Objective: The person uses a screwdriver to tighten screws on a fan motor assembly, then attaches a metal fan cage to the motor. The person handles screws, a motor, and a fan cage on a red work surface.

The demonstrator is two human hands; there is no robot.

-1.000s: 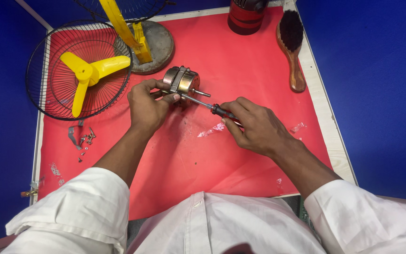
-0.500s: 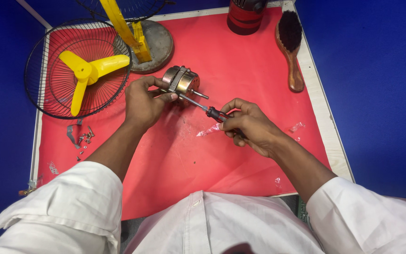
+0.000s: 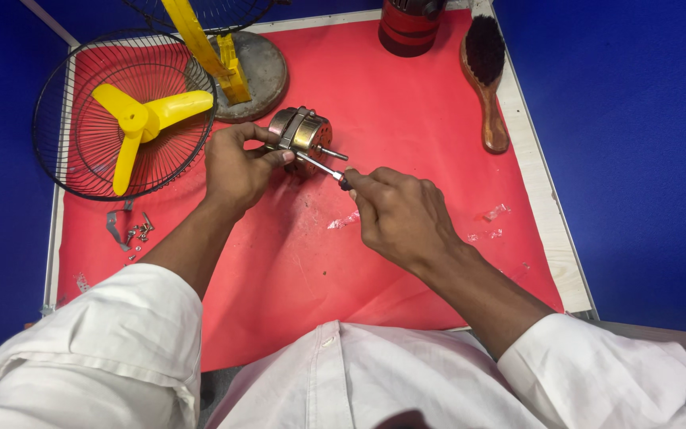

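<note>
Near the bench's far edge, the left hand [image 3: 236, 168] grips a round brass-coloured metal motor [image 3: 301, 135], while the right hand [image 3: 402, 214] closes over a slim screwdriver [image 3: 323, 169], hiding its handle.

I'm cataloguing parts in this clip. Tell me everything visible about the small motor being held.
The motor is a short metal cylinder, brassy with a silvery band around its middle, and a thin steel shaft sticks out toward the right. It lies on its side just above the red mat. The left hand grips it from the left; the screwdriver in the right hand touches its front.
</note>
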